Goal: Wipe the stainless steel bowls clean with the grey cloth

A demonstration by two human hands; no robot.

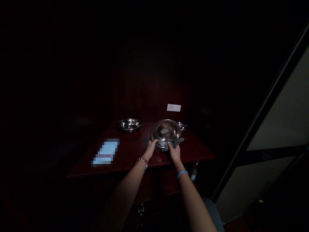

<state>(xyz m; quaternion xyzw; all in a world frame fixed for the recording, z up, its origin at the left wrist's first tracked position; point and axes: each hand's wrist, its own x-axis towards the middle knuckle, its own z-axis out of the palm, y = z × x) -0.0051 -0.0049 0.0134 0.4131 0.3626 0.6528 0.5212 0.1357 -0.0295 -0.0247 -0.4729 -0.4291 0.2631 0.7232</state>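
Observation:
A round stainless-steel dish (166, 130) with a pale patch at its centre is tilted up over the dark red table. My left hand (151, 149) grips its near left rim, thumb on top. At the near right rim, my right hand (175, 152) is closed around a grey cloth (178, 142), which it presses against the dish. The fingers beneath the dish and cloth are hidden. Behind the held dish, partly covered by it, lies another steel dish (183, 126). A third steel dish (129, 125) stands apart at the back left of the table.
The table (135, 154) has a front edge close to my wrists. A pixelated light-blue rectangle (106, 153) covers something at left. A white power socket (173, 107) is on the back wall. Below the tabletop are a bottle (194, 173) and a drawer handle (141, 209). The surroundings are very dark.

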